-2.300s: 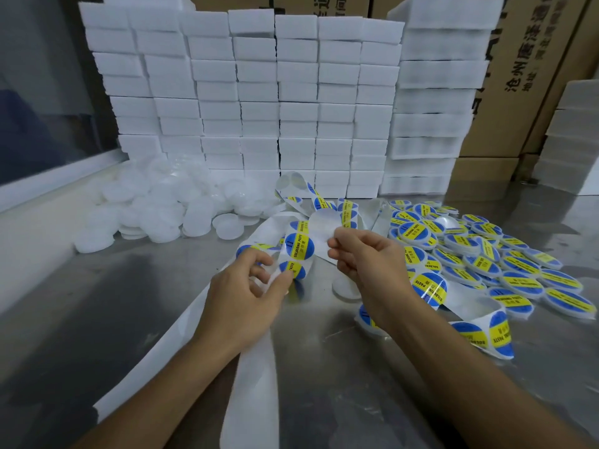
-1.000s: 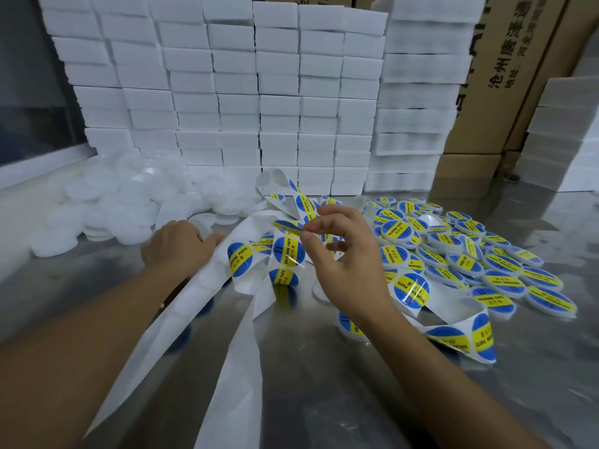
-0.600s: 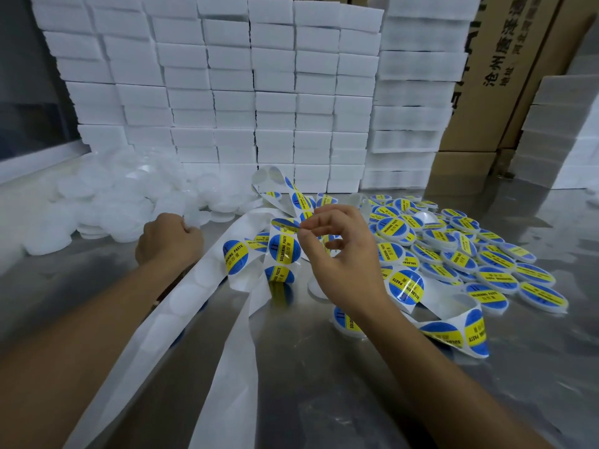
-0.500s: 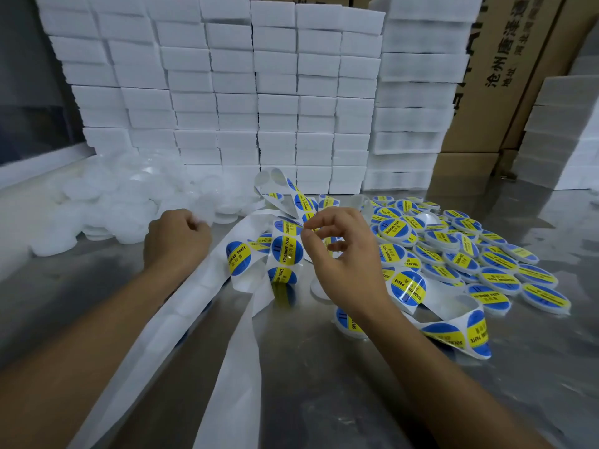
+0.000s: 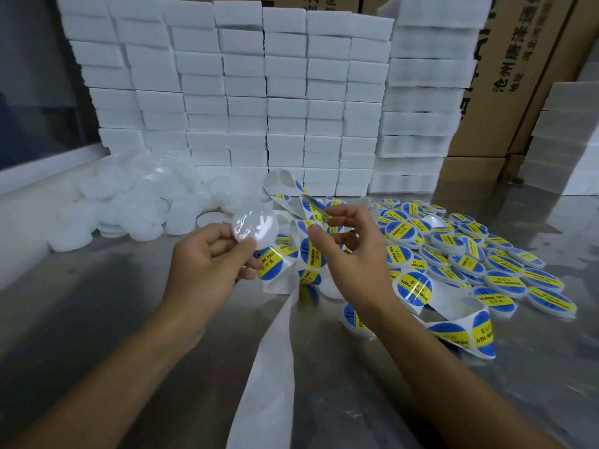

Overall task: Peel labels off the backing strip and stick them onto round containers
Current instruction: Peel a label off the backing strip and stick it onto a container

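Between my hands, near centre: my left hand [image 5: 207, 264] grips a bare round container [image 5: 255, 226], face tilted right toward the label [image 5: 312, 207] pinched by my right hand [image 5: 351, 251], just beside it.

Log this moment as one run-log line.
left hand: holds unlabeled container | right hand: pinches peeled label | step: sticking pending

We count two hands: left [image 5: 207, 270], right [image 5: 353, 254]. One bare container [image 5: 255, 225] held left. Labelled containers [image 5: 479, 264] right, unlabelled [image 5: 129, 209] far left: too many for us to count.
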A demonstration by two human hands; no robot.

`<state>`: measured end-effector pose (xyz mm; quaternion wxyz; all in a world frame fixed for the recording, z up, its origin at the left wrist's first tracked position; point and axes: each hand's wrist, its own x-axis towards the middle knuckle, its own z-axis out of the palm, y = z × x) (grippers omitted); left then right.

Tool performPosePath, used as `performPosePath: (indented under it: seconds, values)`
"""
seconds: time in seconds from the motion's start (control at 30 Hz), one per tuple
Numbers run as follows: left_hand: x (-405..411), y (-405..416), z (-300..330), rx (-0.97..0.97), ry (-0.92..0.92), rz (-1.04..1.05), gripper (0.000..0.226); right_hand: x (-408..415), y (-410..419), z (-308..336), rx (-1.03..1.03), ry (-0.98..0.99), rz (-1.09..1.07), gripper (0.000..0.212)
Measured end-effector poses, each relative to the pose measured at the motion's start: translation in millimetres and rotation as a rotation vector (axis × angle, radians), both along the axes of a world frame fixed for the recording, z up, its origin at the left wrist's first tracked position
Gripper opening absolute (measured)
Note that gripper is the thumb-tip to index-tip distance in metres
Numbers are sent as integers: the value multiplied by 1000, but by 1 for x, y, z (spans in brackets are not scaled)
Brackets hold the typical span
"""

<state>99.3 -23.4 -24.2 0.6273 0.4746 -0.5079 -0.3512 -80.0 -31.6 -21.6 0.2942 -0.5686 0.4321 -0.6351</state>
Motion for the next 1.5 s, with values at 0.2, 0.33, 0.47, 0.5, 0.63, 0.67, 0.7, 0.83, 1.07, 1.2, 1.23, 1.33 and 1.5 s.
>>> performPosePath:
  seconds: [0.2, 0.33, 0.47, 0.5, 0.63, 0.67, 0.7, 0.83, 1.07, 1.2, 1.23, 1.33, 1.5]
  values:
    - [-4, 10, -4, 47, 107, -169, 16, 11, 6, 0, 25, -53, 217, 48]
    - [-6, 12, -3, 63, 171, -205, 19, 16, 6, -2, 26, -57, 221, 48]
    - [-6, 12, -1, 95, 327, -234, 24, 14, 6, 0, 32, -86, 217, 45]
    - [-7, 12, -1, 101, 360, -241, 25, 14, 6, -1, 34, -82, 214, 44]
    - [-8, 12, -1, 118, 453, -257, 25, 16, 7, -3, 52, -47, 174, 38]
    - [-7, 11, -1, 124, 474, -246, 20, 16, 7, -3, 44, -21, 129, 34]
    - [-7, 10, -1, 132, 498, -226, 17, 15, 6, -3, 28, 13, 67, 27]
    - [-4, 6, -2, 166, 574, -168, 15, 8, 2, 3, -47, -17, -55, 7]
    - [-5, 6, -3, 170, 542, -171, 12, 7, 6, 11, 178, -208, 232, 7]
    - [-6, 10, -2, 144, 501, -222, 14, 12, 10, 10, 147, -145, 236, 12]
    - [-6, 10, -1, 140, 491, -230, 13, 13, 10, 10, 145, -142, 238, 11]
    - [-6, 10, -1, 141, 482, -233, 9, 12, 10, 10, 143, -126, 238, 13]
    - [-7, 10, -1, 141, 483, -226, 13, 12, 10, 9, 130, -121, 231, 12]
